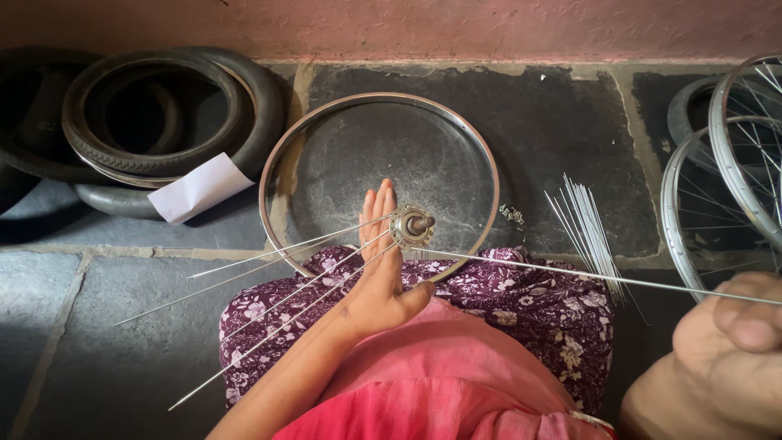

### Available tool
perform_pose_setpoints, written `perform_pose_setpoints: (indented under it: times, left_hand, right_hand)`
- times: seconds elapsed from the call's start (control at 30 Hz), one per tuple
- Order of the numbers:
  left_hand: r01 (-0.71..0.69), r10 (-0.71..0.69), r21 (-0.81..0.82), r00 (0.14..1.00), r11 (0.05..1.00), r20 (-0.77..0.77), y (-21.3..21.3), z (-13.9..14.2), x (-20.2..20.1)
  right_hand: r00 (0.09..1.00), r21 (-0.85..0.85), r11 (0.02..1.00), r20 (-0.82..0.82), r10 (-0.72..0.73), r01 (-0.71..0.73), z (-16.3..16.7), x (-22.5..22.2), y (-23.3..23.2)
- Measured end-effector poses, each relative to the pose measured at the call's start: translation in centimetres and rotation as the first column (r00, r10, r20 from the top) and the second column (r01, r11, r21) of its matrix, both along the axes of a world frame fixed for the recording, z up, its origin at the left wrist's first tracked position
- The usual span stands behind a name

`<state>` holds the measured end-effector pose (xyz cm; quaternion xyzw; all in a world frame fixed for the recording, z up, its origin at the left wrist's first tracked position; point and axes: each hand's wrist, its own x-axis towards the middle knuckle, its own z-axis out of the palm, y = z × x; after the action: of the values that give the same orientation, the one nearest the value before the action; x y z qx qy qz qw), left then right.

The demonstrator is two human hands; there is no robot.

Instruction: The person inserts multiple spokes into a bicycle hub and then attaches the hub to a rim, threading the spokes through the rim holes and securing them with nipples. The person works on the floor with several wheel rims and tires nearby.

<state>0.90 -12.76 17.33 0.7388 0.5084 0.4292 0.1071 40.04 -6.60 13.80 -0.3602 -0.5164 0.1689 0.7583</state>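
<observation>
With the hub (411,226) steadied over the rim (379,183) by the flat, open left hand (380,269), the long spoke (586,275) pinched in the right hand (737,326) is best fed straight into a hub hole, clear of the 4 threaded spokes (277,301) fanning left.

A small metal hub (413,226) sits upright on the lap, over a bare rim (281,155); thin spokes (277,297) fan left; one spoke (586,275) runs right.
</observation>
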Motion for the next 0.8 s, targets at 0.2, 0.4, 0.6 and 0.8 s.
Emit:
perform_pose_setpoints:
  times: [0.2,0.4,0.6,0.8]
  left_hand:
    - [0.002,-0.001,-0.054,1.000,0.999,0.026,0.1,0.9,-0.5]
    - [-0.080,0.066,-0.169,0.994,0.982,-0.088,-0.2,2.7,-0.7]
    - [-0.142,0.117,-0.188,0.984,0.972,-0.138,-0.2,3.5,-0.6]
    - [-0.061,0.062,-0.149,0.998,0.987,0.001,0.9,2.9,-1.5]
  right_hand:
    - [0.911,0.002,0.952,-0.292,0.292,-0.305,10.0,-7.9,-0.4]
    - [0.808,-0.013,0.812,0.087,0.583,-0.584,18.6,-15.4,3.1]
    - [0.482,-0.145,0.635,0.531,0.697,-0.759,20.7,-18.3,3.6]
    - [0.579,-0.219,0.743,0.503,0.641,-0.632,16.6,-17.1,2.7]
